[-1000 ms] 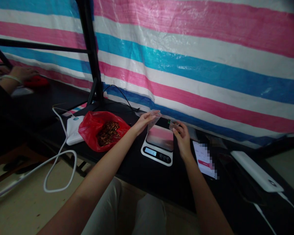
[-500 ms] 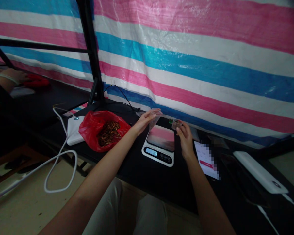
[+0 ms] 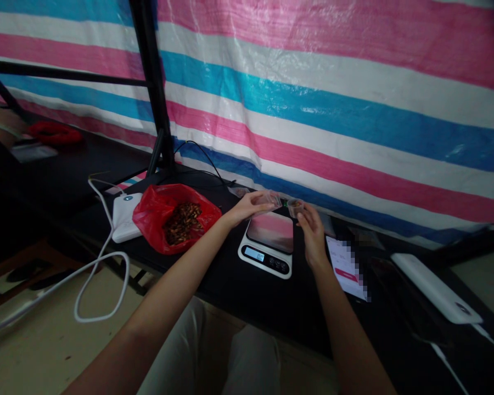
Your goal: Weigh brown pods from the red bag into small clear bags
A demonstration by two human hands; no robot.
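Note:
Held over the back of a white kitchen scale (image 3: 267,247) are two clear items. My left hand (image 3: 251,206) is closed on a clear plastic bag (image 3: 273,199), its mouth turned toward the right. My right hand (image 3: 310,225) grips a small clear cup (image 3: 295,207) with some brownish contents, close to the bag. The scale's metal plate bears nothing and its display is lit. Left of the scale, an open red plastic bag (image 3: 152,219) holds many small brown pieces (image 3: 183,222).
A white power bank (image 3: 125,219) with a cable lies left of the red bag. At right are a lit phone (image 3: 348,269), a dark phone (image 3: 407,302) and a white device (image 3: 436,288). Another person's arm (image 3: 2,123) shows at far left, beside a red item (image 3: 53,133).
My left hand has moved slightly right and tilted the clear bag over toward the cup. My right hand has hardly moved. The other person's hand has shifted left.

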